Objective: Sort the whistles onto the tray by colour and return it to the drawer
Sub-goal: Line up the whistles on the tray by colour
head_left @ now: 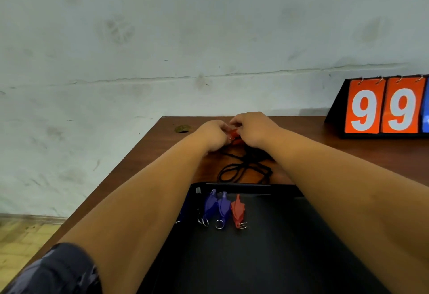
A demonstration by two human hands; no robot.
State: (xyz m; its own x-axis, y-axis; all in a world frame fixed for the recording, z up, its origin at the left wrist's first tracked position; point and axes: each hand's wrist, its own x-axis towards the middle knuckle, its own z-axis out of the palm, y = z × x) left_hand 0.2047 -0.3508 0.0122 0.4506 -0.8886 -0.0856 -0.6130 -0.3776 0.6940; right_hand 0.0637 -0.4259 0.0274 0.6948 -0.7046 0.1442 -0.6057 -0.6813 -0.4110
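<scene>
Both our hands meet at the far side of the brown wood-grain table (144, 161) — left hand (214, 134) and right hand (253, 126) pinching a glossy red whistle (234, 134). Nearer lies the flat matte black tray (255, 259), with looped black cord (243, 168) just beyond it. Two translucent blue whistles (210, 205) and a second red whistle (238, 210) — all metal-ringed — lie side by side on the tray.

Red whistle (233, 134) mostly hidden (fingers (236, 121) cover it); scoreboard (380, 108) cut by right edge.

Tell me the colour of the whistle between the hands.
Red; the whistle shows best in the head view, between left hand and right hand.
</scene>
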